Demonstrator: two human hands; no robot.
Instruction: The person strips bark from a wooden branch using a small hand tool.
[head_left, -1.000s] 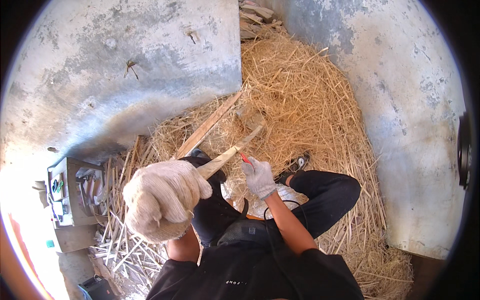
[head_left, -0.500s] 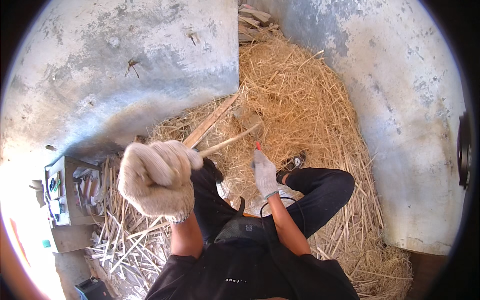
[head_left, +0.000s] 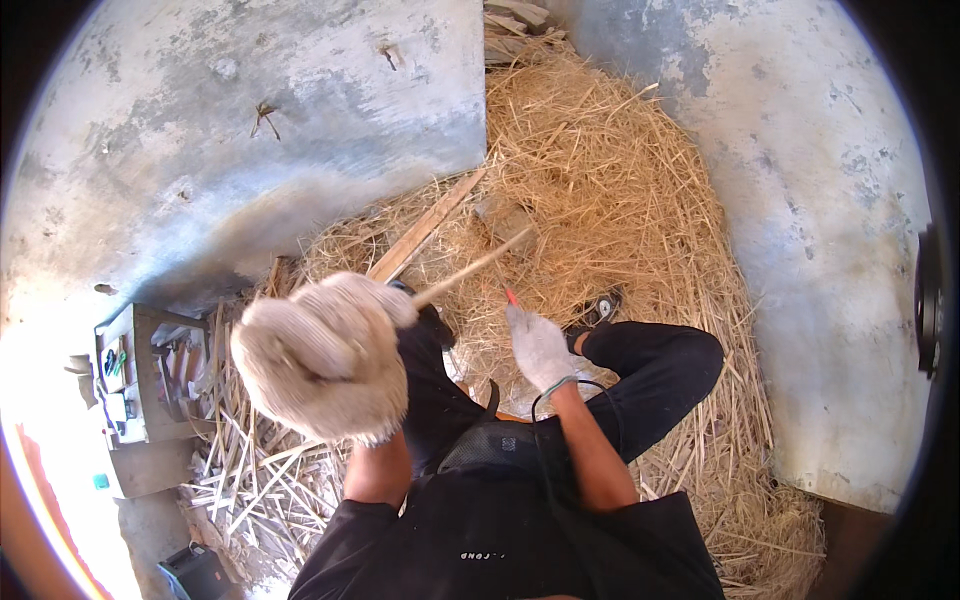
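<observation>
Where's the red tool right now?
In the head view, the red tool is just right of centre, poking up from the right hand, below the tip of the strip in the left hand.

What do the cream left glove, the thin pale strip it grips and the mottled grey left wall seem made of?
Cream left glove: probably knitted cotton, matte and faintly ribbed.
Thin pale strip: likely bamboo or wood; dull, straw-coloured, seemingly unvarnished.
Mottled grey left wall: perhaps plaster, worn patchy.
</observation>
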